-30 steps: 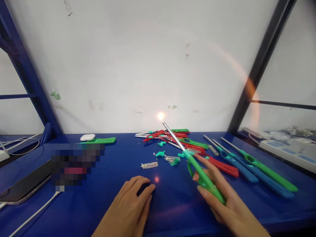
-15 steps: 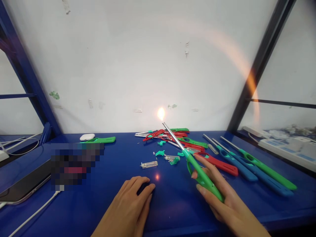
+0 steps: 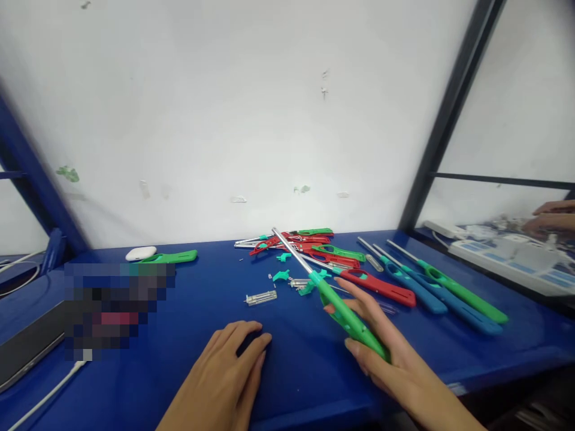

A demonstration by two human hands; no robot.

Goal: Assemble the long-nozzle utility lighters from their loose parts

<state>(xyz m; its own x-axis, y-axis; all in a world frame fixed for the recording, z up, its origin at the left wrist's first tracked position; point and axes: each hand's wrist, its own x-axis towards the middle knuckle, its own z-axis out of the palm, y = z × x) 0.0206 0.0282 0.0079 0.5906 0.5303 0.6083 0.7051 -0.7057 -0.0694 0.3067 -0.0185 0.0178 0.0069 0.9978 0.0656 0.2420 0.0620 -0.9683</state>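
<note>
My right hand (image 3: 381,341) is closed round the green handle of a long-necked gas lighter (image 3: 345,314). The lighter's metal tube slants up and away to the left, with no flame at its tip. My left hand (image 3: 229,362) rests on the blue table, holding nothing, its fingers bent down and the thumb apart from them. Just beyond the left hand lies a clear fuel tank (image 3: 261,298). Teal trigger pieces (image 3: 281,275) and another clear tank (image 3: 300,283) are scattered behind it. A red lighter (image 3: 381,287) lies past my right fingers.
Blue lighters (image 3: 417,293) and a green lighter (image 3: 471,296) lie in a row at the right. Red and green lighter parts (image 3: 296,242) are heaped by the wall. A green handle shell (image 3: 175,257), a white case (image 3: 141,254) and a phone (image 3: 31,341) are left. Another person's hands (image 3: 554,218) show far right.
The flame at the lighter's tip has gone out. The view has turned somewhat to the right, and another person's hands have come into view there. My left hand stays on the table.
</note>
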